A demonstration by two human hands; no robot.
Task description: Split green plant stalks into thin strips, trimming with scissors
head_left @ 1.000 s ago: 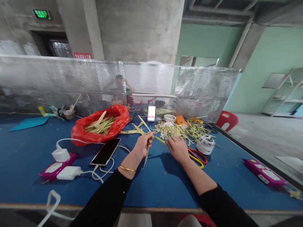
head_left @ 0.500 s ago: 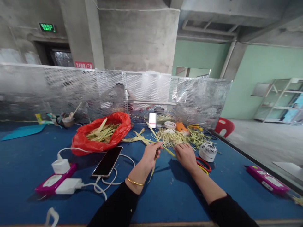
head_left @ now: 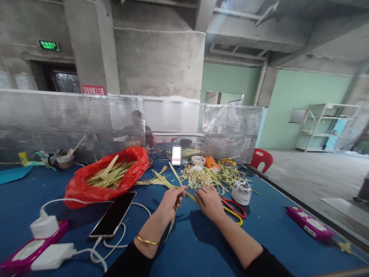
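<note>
My left hand (head_left: 172,203) is closed on pale yellow-green plant strips that look like dried husk or leaf. One strip end (head_left: 175,173) points up beyond the fingers, and a thin tail (head_left: 170,229) hangs below the palm. A flat strip (head_left: 190,196) runs across to my right hand (head_left: 210,202), whose bent fingers pinch its other end. Both hands are just above the blue table, a short gap apart. Loose strips (head_left: 157,179) lie beyond the left hand, near a red plastic bag (head_left: 77,188) full of similar strips.
A phone (head_left: 113,215) with white cables and a purple power strip (head_left: 31,248) lie left. Shredded strips (head_left: 201,175), a white tape roll (head_left: 198,160), a white twine ball (head_left: 241,192) and red-yellow handles (head_left: 235,211) lie right. A perforated metal screen (head_left: 173,115) stands behind.
The view has turned, so the whole scene sits lower and farther left. Both hands keep hold of the strip, with little change between them.
</note>
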